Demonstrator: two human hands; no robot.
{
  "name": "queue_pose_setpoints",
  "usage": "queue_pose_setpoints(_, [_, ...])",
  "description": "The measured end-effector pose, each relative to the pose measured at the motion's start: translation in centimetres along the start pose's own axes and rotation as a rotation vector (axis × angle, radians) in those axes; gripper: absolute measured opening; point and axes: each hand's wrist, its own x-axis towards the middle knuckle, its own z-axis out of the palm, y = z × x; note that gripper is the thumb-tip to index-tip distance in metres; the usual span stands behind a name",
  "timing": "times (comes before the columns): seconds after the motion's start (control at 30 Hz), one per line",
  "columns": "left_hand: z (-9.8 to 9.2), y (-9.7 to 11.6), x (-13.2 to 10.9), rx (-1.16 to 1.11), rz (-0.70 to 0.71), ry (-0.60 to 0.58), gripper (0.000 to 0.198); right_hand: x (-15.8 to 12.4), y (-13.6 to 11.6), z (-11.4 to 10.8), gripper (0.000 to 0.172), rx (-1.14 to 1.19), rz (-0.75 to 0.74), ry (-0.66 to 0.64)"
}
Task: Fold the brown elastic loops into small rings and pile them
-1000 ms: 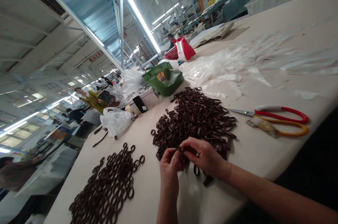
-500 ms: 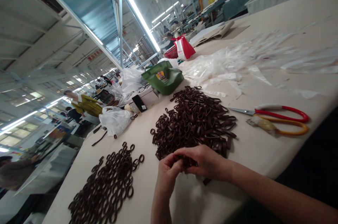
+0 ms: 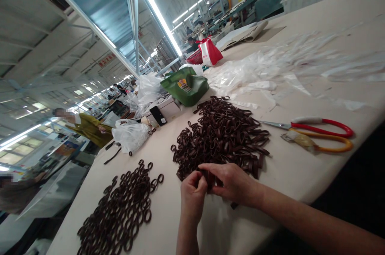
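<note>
My left hand [image 3: 193, 193] and my right hand [image 3: 233, 183] meet at the near edge of a pile of dark brown leather-like loops [image 3: 222, 134]. Both are closed, fingers pinched around a small brown loop [image 3: 209, 179] that the fingers mostly hide. The loops in this pile are long and flattened, with tail ends. To the left lies a second spread of brown loops [image 3: 120, 211], rounder and ring-like. Scissors [image 3: 290, 126] with one red and one orange handle rest to the right of the pile, blades slightly apart.
Behind the pile stand a green bag [image 3: 186, 86], a dark phone-like slab [image 3: 158, 116] and a white plastic bag [image 3: 130, 134]. Clear plastic strips [image 3: 264, 70] cover the table's far right. A red and white bag [image 3: 209, 52] sits further back. A person in a yellow-green top [image 3: 90, 128] is at left.
My left hand has turned slightly and its thumb now presses up against the fingers, closer to my right hand. The person in yellow-green has shifted left.
</note>
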Motion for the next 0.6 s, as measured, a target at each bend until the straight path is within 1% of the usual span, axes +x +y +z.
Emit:
queue_pose_setpoints(0.1, [0.23,0.35,-0.25,0.082,0.023,0.007,0.028,0.00,0.07,-0.02,0.062,0.005,0.002,-0.013])
queue_pose_setpoints(0.17, [0.28,0.48,-0.34,0.109,0.024,0.012,0.028,0.04,-0.01,-0.21,0.057,0.010,0.005,-0.027])
queue_pose_setpoints(0.2, [0.28,0.49,-0.35,0.100,0.018,0.010,0.027,0.06,-0.08,-0.30,0.052,0.011,0.013,-0.027])
queue_pose_setpoints(0.27, [0.26,0.39,-0.30,0.012,-0.012,-0.019,0.029,0.06,-0.25,-0.39,0.039,0.017,0.041,-0.005])
queue_pose_setpoints(0.33, [0.24,0.15,-0.16,-0.134,-0.054,-0.065,0.033,0.02,-0.39,-0.34,0.027,0.035,0.070,0.026])
queue_pose_setpoints(0.4, [0.26,-0.12,0.04,-0.242,-0.084,-0.088,0.037,-0.04,-0.41,-0.19,0.019,0.061,0.080,0.046])
queue_pose_setpoints(0.47, [0.32,-0.31,0.23,-0.273,-0.087,-0.077,0.041,-0.07,-0.29,-0.03,0.019,0.079,0.068,0.049])
queue_pose_setpoints(0.6, [0.47,-0.13,0.33,-0.246,-0.053,-0.046,0.044,0.04,0.04,0.03,0.022,0.069,0.026,0.042])
